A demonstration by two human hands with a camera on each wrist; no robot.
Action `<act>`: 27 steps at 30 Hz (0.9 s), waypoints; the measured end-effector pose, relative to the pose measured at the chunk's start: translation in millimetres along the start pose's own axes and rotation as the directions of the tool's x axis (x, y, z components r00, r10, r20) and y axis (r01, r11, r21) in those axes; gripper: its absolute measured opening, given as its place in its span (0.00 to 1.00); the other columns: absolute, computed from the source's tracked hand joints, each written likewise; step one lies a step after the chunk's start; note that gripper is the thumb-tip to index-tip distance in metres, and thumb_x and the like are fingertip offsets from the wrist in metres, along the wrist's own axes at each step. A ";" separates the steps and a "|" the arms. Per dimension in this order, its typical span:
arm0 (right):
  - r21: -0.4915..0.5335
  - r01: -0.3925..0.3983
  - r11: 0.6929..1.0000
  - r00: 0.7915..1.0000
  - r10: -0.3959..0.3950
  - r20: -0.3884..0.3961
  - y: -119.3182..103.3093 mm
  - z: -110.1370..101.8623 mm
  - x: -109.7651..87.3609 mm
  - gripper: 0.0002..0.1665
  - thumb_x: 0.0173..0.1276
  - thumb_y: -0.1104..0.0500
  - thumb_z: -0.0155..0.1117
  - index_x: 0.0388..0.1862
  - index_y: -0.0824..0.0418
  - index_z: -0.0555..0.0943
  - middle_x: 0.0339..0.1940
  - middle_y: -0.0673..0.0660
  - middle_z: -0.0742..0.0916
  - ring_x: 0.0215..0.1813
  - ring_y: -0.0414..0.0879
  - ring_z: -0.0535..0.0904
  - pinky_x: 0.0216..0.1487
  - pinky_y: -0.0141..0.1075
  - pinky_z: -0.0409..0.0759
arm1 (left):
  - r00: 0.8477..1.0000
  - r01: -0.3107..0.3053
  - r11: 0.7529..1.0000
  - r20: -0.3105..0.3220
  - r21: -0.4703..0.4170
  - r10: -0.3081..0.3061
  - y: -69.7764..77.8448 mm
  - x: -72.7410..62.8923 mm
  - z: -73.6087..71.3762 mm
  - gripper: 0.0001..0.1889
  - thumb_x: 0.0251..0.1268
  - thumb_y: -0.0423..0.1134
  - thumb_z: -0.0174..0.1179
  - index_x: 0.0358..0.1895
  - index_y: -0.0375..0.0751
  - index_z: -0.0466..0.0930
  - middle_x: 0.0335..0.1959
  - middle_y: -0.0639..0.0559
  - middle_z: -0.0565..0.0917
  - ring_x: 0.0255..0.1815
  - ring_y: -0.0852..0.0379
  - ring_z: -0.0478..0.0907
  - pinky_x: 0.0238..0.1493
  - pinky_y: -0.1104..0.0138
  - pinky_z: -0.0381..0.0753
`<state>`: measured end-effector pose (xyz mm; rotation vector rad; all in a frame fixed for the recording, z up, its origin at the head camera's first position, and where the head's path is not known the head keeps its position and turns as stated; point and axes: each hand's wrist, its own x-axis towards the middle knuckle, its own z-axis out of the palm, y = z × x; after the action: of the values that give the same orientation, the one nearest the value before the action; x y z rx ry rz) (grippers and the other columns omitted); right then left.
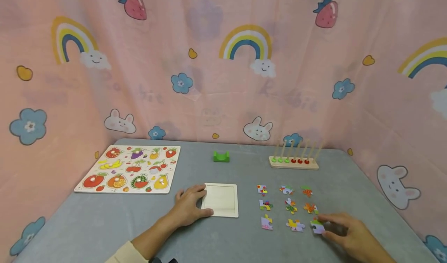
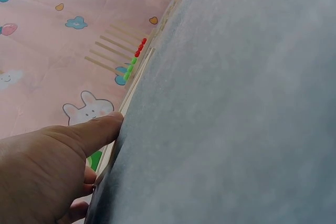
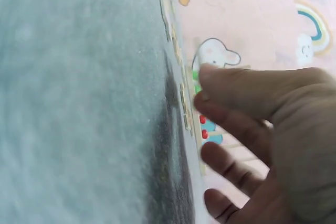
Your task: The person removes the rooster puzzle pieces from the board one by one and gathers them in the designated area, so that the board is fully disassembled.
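A square pale wooden puzzle tray [image 1: 220,200] lies flat on the table. My left hand [image 1: 190,206] holds it by its left side, thumb at the near edge and fingers at the far corner; the left wrist view shows the thumb [image 2: 105,129] against its edge. To the right, several colourful jigsaw pieces lie apart in rows and columns. My right hand [image 1: 349,232] is at the near right piece [image 1: 317,227], thumb and index finger spread at its right side. In the right wrist view the right hand [image 3: 252,135] shows its fingers apart, with no piece visible between them.
A fruit knob puzzle board [image 1: 127,170] lies at the back left. A small green block [image 1: 221,157] stands at the back middle, and a wooden peg stand [image 1: 294,163] with green and red beads at the back right. A pink patterned curtain [image 1: 223,100] surrounds the table.
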<state>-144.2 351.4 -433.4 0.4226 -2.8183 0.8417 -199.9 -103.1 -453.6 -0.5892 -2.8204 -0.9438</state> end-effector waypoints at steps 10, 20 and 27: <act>-0.105 -0.154 0.982 0.976 0.168 0.141 3.5 0.8 1.8 0.22 0.52 0.48 0.77 0.47 0.50 0.87 0.41 0.48 0.84 0.44 0.46 0.77 0.43 0.47 0.78 | 1.000 -0.007 1.000 -0.007 -0.004 0.007 0.3 -0.2 0.3 0.34 0.51 0.49 0.73 0.59 0.31 0.78 0.65 0.43 0.72 0.68 0.43 0.63 0.59 0.35 0.45; -0.131 -0.147 0.980 0.980 0.162 0.113 3.4 0.4 0.7 0.22 0.52 0.50 0.78 0.47 0.51 0.87 0.41 0.50 0.86 0.44 0.47 0.78 0.42 0.49 0.78 | 1.000 -0.003 1.000 0.000 -0.002 0.003 0.7 0.7 0.7 0.34 0.51 0.50 0.73 0.59 0.31 0.78 0.65 0.42 0.72 0.68 0.43 0.63 0.59 0.35 0.45; -0.123 -0.146 0.981 0.981 0.160 0.108 4.2 -0.7 0.2 0.27 0.55 0.43 0.74 0.50 0.58 0.86 0.45 0.53 0.86 0.46 0.50 0.79 0.44 0.50 0.78 | 1.000 0.000 1.000 0.001 -0.014 0.000 -0.8 -0.3 0.2 0.35 0.50 0.48 0.74 0.58 0.29 0.77 0.65 0.41 0.71 0.68 0.42 0.63 0.58 0.35 0.44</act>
<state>-145.7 355.2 -435.0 0.2480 -3.0219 0.6979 -200.0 -103.8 -454.3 -0.5918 -2.8170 -0.9648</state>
